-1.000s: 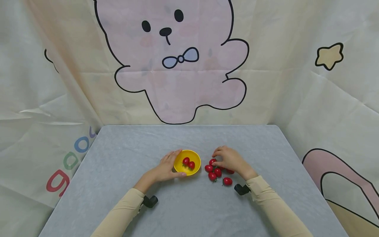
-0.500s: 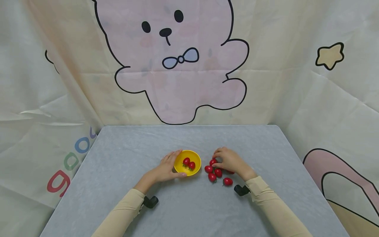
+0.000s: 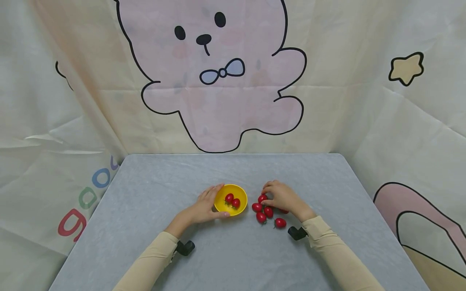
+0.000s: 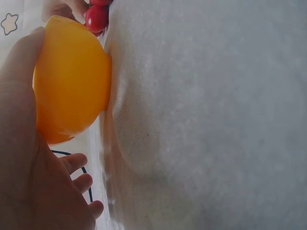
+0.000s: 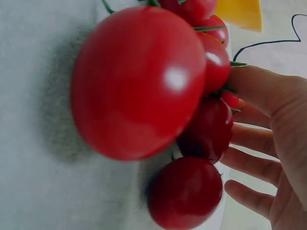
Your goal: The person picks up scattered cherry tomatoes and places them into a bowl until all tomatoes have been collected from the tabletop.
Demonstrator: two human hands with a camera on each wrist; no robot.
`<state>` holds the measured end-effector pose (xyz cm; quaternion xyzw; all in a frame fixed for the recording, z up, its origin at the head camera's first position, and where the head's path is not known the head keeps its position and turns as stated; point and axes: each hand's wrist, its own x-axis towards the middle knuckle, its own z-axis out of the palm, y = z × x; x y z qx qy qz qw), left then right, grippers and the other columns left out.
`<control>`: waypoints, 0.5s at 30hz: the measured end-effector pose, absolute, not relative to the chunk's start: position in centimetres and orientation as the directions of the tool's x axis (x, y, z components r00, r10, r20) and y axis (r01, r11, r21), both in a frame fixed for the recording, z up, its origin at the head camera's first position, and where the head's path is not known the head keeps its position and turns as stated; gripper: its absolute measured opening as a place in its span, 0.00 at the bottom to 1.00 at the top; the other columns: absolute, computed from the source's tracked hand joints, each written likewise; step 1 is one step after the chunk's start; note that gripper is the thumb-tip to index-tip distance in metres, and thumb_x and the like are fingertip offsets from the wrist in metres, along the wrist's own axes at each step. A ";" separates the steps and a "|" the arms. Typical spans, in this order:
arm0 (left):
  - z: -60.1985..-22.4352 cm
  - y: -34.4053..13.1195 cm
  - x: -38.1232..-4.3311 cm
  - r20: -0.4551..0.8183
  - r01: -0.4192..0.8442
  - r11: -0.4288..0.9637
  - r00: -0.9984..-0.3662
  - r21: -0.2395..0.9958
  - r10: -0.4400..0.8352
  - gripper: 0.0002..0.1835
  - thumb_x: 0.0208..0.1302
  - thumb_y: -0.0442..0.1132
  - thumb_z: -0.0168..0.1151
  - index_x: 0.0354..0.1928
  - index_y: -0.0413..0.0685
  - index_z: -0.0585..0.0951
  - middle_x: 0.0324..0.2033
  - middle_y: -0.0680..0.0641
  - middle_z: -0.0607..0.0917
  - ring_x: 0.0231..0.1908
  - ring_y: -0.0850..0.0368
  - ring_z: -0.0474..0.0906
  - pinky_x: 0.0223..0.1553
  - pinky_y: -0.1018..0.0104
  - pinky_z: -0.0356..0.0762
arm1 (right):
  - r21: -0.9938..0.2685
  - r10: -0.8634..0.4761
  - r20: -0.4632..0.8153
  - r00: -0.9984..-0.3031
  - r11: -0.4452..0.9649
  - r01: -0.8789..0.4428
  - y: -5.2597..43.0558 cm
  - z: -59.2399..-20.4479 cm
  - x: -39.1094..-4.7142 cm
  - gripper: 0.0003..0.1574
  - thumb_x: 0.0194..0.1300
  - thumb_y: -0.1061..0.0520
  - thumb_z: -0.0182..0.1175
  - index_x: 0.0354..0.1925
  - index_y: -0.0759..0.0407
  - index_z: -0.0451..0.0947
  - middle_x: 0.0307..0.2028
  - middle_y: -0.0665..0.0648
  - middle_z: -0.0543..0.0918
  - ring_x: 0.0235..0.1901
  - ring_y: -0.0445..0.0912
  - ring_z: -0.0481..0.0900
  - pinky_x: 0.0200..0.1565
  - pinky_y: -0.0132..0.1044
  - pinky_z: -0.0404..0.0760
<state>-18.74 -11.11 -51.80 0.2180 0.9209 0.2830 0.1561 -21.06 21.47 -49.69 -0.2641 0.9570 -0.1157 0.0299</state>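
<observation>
A yellow bowl (image 3: 239,190) stands on the table with two cherry tomatoes (image 3: 236,203) inside. My left hand (image 3: 203,208) holds it from the left, thumb at the near rim and index finger at the far rim. In the left wrist view the bowl (image 4: 72,81) shows from the side, the other fingers spread beside it. My right hand (image 3: 285,199) is over a cluster of cherry tomatoes (image 3: 268,212) right of the bowl. Its thumb and index finger pinch the farthest tomato (image 3: 262,198), mostly hidden behind others in the right wrist view.
A single cherry tomato (image 3: 280,223) lies at the near side of the cluster, and it looms large as a red tomato (image 5: 139,86) in the right wrist view. Grey cloth covers the table (image 3: 164,173). A printed curtain (image 3: 327,121) hangs behind it.
</observation>
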 end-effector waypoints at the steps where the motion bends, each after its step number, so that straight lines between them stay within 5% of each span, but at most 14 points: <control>1: -51.8 -11.1 -18.7 -0.161 0.313 0.743 -0.857 0.592 0.490 0.60 0.53 0.75 0.61 0.79 0.63 0.41 0.80 0.50 0.49 0.79 0.42 0.42 0.76 0.35 0.44 | -0.238 -0.512 0.006 -0.859 0.834 -0.498 21.5 -49.6 -21.1 0.23 0.56 0.41 0.72 0.45 0.52 0.86 0.50 0.54 0.84 0.50 0.50 0.79 0.54 0.47 0.82; 15: -51.7 -11.1 -18.7 -0.131 0.344 0.730 -0.852 0.591 0.507 0.59 0.54 0.74 0.61 0.79 0.59 0.43 0.79 0.49 0.50 0.78 0.40 0.43 0.77 0.37 0.42 | -0.222 -0.507 0.039 -0.861 0.836 -0.503 21.0 -47.4 -21.7 0.23 0.56 0.40 0.72 0.46 0.51 0.86 0.51 0.55 0.84 0.51 0.51 0.79 0.55 0.48 0.82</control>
